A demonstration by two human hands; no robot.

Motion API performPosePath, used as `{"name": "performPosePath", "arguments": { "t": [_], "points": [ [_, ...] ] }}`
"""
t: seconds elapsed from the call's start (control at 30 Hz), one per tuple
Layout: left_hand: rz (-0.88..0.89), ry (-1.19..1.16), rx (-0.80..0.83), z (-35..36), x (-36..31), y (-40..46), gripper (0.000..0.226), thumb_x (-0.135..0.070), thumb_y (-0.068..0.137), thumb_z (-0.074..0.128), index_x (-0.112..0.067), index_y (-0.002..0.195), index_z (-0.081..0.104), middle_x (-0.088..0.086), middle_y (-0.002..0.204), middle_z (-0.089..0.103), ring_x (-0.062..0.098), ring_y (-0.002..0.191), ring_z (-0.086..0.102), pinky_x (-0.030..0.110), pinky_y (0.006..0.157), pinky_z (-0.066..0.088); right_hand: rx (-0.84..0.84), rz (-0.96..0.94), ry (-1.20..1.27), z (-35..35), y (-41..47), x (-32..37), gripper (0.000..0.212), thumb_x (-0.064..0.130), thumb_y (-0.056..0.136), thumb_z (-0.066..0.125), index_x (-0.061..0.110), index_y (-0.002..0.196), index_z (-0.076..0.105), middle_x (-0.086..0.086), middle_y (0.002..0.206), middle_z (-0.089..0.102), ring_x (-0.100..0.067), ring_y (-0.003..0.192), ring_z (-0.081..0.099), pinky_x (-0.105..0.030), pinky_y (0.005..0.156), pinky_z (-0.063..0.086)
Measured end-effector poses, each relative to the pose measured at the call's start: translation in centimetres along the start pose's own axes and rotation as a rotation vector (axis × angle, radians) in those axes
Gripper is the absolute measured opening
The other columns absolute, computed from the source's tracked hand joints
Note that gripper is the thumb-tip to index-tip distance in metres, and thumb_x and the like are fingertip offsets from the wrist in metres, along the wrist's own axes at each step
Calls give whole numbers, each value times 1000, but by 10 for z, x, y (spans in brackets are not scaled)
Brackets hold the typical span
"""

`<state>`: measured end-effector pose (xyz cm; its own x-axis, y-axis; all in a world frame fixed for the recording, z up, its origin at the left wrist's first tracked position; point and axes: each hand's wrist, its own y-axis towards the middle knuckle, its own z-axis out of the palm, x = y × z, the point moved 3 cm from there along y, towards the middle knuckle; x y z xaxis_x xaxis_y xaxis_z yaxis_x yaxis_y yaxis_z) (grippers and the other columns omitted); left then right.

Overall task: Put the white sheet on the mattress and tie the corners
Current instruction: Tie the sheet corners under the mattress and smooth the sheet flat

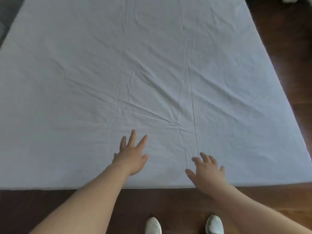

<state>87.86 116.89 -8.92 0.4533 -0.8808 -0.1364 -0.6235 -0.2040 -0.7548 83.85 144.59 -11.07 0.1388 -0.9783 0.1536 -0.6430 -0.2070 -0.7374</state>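
Note:
The white sheet [135, 65] lies spread over the whole mattress, with creases running across its middle and near part. The mattress itself is hidden under it. My left hand [131, 156] lies flat on the sheet close to the near edge, fingers straight and spread. My right hand [207, 171] rests flat on the sheet a little nearer to me and to the right, fingers spread as well. Neither hand holds any cloth. The sheet's corners are out of view.
Dark wooden floor [295, 73] runs along the right side and the near edge of the mattress. My two feet in white shoes [182, 225] stand on it just below the near edge. A dark strip shows at the far left.

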Motion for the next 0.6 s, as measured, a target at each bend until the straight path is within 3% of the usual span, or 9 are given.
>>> {"name": "performPosePath", "arguments": {
  "t": [0.13, 0.27, 0.4, 0.53, 0.6],
  "points": [
    [-29, 140, 35, 17, 36, 56, 73, -57, 104, 42, -60, 154, -11, -14, 160, -42, 31, 153, -31, 74, 116, 21, -89, -48, -19, 34, 45, 43, 73, 69, 98, 31, 40, 160, 5, 4, 170, -17, -29, 156, -16, -69, 120, 7],
    [-49, 205, -29, 41, 72, 94, 93, -72, 91, 55, -66, 148, -19, -15, 154, -50, 34, 151, -34, 76, 112, 25, -217, -133, -24, 57, 80, 87, 79, 72, 97, 28, 47, 156, -18, 5, 164, -35, -31, 152, -31, -75, 116, -1],
    [-57, 158, -35, 87, 114, 95, 110, -80, 79, 62, -72, 133, -34, -17, 156, -47, 38, 152, -30, 75, 112, 29, -79, -191, -121, 116, 68, 90, 91, 80, 87, 37, 50, 154, -16, 6, 164, -32, -31, 153, -28, -78, 112, 1],
    [-23, 129, 1, 106, 130, 76, 112, -73, 81, 66, -70, 138, -30, -14, 160, -42, 38, 151, -31, 68, 119, 25, -37, -200, -173, 127, 54, 81, 92, 80, 86, 37, 51, 154, -18, 8, 164, -32, -30, 153, -27, -75, 114, 5],
    [-4, 159, 43, 104, 135, 62, 108, -64, 85, 68, -63, 151, -18, -6, 166, -33, 42, 153, -24, 57, 125, 20, 29, -171, -144, 116, 49, 87, 86, 75, 88, 42, 53, 155, -7, 10, 166, -24, -28, 155, -20, -72, 114, 17]
  ]
}}
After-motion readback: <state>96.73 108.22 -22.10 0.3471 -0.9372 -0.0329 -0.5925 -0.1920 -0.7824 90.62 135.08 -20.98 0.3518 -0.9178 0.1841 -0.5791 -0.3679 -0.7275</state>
